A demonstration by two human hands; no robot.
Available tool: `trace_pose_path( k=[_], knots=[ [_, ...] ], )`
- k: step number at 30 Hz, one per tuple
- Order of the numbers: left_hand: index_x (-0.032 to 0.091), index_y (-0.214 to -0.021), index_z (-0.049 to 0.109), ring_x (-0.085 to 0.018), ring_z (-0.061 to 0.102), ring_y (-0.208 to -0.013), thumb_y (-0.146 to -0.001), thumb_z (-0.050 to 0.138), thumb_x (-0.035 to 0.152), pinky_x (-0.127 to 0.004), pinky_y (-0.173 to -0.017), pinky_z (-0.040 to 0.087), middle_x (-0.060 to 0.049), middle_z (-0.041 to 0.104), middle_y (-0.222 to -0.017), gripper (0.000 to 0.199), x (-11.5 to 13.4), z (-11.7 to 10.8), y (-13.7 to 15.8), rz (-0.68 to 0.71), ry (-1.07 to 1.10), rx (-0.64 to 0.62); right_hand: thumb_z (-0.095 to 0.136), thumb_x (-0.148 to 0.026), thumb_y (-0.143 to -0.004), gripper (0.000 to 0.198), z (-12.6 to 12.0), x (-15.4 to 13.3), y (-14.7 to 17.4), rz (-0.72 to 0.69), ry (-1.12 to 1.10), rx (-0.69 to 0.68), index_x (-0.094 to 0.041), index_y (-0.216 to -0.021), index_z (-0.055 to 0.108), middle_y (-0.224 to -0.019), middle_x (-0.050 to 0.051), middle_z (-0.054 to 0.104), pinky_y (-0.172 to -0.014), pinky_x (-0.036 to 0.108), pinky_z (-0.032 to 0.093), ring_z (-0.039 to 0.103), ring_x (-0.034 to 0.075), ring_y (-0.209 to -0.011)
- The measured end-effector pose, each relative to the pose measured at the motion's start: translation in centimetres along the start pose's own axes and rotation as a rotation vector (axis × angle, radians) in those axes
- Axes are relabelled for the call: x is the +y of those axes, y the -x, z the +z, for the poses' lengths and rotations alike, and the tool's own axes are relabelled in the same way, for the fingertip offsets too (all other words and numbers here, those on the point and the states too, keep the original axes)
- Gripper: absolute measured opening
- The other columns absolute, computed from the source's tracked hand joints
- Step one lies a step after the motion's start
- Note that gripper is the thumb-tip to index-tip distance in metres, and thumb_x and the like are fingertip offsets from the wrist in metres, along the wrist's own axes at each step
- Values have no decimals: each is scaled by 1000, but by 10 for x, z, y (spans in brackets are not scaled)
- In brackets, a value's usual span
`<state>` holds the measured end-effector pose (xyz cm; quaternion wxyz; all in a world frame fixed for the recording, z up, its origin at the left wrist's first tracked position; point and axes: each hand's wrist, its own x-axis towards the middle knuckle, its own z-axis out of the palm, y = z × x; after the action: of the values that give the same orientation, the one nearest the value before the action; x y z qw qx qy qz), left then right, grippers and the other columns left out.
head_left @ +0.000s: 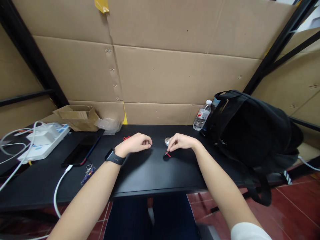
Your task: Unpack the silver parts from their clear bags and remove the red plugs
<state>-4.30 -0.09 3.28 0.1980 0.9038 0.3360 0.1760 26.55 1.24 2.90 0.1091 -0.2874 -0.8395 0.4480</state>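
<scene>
My right hand (180, 142) is closed in a pinch on a small red-and-black piece (168, 154), held at or just above the black table; its exact kind is too small to tell. A small round silvery thing (167, 141) lies right behind those fingers, partly covered by them. To the left, my left hand (140, 142) hovers over the table with its fingers curled together, and nothing shows in them. The wrist wears a dark smartwatch (115, 156). Behind that hand lies a small red thing (126, 137), partly hidden.
On the black table (160, 180), a phone (81, 150) with a white cable, a keychain (88, 175), a power strip (46, 143), a cardboard box (81, 118) and a clear plastic bag (110, 125) lie left. A water bottle (202, 115) and black backpack (255, 130) stand right. Cardboard walls the back.
</scene>
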Motion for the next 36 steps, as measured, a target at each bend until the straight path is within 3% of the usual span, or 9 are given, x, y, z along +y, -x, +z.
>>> trace_pose_path(
  k=[4, 8, 13, 17, 23, 29, 36],
  knots=[
    [22, -103, 76, -17, 66, -77, -91, 57, 33, -25, -74, 46, -5, 75, -89, 25, 20, 17, -8, 92, 144, 49, 77, -49, -81, 32, 6, -14, -5, -128, 74, 183, -20, -95, 81, -93, 6, 69, -74, 28, 50, 63, 16, -80],
    [19, -104, 73, -17, 66, -79, -92, 59, 34, -24, -72, 47, -5, 74, -91, 24, 28, 33, -16, 65, 407, 101, 74, -49, -84, 33, 14, -22, -11, -175, 14, 296, -19, -95, 77, -100, 7, 66, -74, 28, 51, 62, 16, -81],
    [14, -98, 72, -18, 68, -83, -89, 66, 37, -27, -78, 50, -7, 74, -93, 26, 21, 44, -22, 5, 679, 117, 70, -48, -88, 34, 21, -25, -14, -137, -153, 331, -16, -99, 69, -82, 3, 67, -67, 27, 49, 59, 13, -68],
    [12, -95, 72, -17, 70, -82, -83, 74, 34, -27, -80, 51, -8, 75, -90, 25, 19, 42, -21, -11, 822, 94, 70, -48, -88, 35, 30, -36, -16, -162, -206, 341, -15, -98, 66, -87, 5, 71, -71, 28, 51, 64, 15, -75],
    [12, -82, 71, -17, 70, -73, -72, 84, 32, -27, -77, 53, -7, 75, -80, 26, 22, 37, -19, -87, 897, 206, 70, -50, -87, 34, 37, -50, -19, -198, -270, 412, -16, -96, 66, -90, 6, 71, -74, 30, 56, 67, 16, -77],
    [13, -86, 67, -18, 72, -81, -75, 84, 36, -28, -83, 53, -7, 75, -85, 30, 23, 36, -17, -17, 988, 207, 72, -46, -87, 32, 37, -49, -19, -191, -318, 414, -16, -95, 66, -84, 3, 70, -68, 28, 56, 65, 13, -70],
    [13, -86, 65, -20, 74, -85, -74, 86, 36, -30, -85, 54, -10, 76, -88, 33, 23, 38, -18, -42, 1028, 223, 71, -46, -89, 31, 40, -48, -21, -226, -351, 419, -16, -97, 65, -84, 3, 70, -70, 29, 57, 69, 14, -71]
  ],
)
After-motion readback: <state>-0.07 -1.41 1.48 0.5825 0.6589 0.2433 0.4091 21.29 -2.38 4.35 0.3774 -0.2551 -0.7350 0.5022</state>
